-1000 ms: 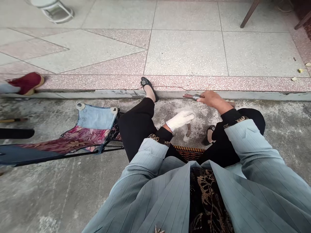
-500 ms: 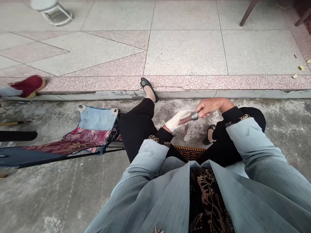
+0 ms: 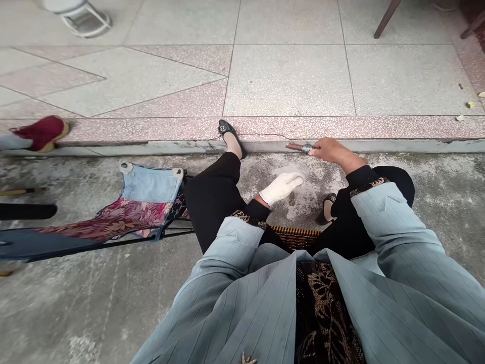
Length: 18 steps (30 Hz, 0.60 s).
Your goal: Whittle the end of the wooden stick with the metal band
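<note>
My right hand (image 3: pixel 330 150) is bare and closed around one end of a short brown stick wound with silvery wire (image 3: pixel 306 148). The stick's other end points left, over the edge of the raised step. Lower and to the left, my left hand (image 3: pixel 281 188) wears a white knitted glove. It holds nothing that I can see; its fingers are loosely stretched out toward the right, apart from the stick. Under it lies pale, dusty concrete with a small brownish patch (image 3: pixel 291 198).
I sit on a woven seat (image 3: pixel 297 236). To my left stands a folding chair with patterned fabric (image 3: pixel 125 215). Another person's red shoe (image 3: pixel 45 132) rests by the tiled step (image 3: pixel 166 127). A white stool (image 3: pixel 85 19) stands farther back, and a dark furniture leg (image 3: pixel 387 19) at right.
My right hand has moved up and slightly right with the wire-wound stick, out of my gloved left hand. The left hand has stayed nearly in place and let go of the stick.
</note>
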Each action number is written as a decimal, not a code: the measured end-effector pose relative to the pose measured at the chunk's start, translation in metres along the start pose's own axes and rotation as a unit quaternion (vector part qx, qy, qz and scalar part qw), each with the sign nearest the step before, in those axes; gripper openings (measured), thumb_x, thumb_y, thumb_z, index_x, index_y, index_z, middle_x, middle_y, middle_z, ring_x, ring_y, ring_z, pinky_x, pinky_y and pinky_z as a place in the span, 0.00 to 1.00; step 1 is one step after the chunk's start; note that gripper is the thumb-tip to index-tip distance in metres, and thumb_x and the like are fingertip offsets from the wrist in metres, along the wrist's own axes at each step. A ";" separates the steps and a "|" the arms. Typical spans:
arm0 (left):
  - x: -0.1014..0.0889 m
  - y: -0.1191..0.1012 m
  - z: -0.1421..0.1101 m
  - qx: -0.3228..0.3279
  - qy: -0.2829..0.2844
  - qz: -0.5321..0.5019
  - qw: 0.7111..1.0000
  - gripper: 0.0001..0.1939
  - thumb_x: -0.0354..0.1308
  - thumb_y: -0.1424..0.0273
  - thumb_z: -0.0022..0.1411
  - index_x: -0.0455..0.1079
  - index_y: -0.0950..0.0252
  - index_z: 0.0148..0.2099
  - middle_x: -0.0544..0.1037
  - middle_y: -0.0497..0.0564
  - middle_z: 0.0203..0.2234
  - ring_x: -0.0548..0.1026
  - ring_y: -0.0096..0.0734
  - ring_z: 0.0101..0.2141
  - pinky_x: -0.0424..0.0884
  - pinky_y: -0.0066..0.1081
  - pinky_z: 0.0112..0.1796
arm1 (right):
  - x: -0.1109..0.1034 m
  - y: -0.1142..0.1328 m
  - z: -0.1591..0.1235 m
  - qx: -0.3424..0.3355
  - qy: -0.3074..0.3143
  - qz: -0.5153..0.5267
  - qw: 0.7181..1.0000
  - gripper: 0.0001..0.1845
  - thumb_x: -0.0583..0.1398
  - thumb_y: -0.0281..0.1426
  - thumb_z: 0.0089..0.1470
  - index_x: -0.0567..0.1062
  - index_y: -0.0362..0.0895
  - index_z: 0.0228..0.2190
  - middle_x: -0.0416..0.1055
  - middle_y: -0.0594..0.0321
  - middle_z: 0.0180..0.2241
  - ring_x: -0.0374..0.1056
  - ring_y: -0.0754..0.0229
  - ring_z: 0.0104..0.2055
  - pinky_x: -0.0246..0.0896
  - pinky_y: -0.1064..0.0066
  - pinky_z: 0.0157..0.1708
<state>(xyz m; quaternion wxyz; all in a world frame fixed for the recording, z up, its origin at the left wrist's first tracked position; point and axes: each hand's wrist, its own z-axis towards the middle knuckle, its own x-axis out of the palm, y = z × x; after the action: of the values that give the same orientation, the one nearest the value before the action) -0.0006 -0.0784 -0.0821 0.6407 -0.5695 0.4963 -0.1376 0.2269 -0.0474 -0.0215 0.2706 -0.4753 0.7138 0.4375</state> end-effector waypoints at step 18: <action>0.009 0.013 0.003 -0.027 -0.002 -0.208 0.978 0.22 0.46 0.54 0.68 0.69 0.68 0.37 0.65 0.45 0.21 0.61 0.22 0.21 0.60 0.25 0.25 | -0.005 -0.007 -0.017 -0.158 0.134 0.390 0.897 0.22 0.64 0.49 0.53 0.71 0.42 0.25 0.66 0.66 0.23 0.57 0.69 0.22 0.53 0.74 0.25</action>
<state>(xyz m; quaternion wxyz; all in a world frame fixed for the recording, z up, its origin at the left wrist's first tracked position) 0.0006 -0.0794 -0.0983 0.5834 -0.6776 0.3690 -0.2536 0.2354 -0.0618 -0.0120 -0.0983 -0.2498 0.7929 0.5471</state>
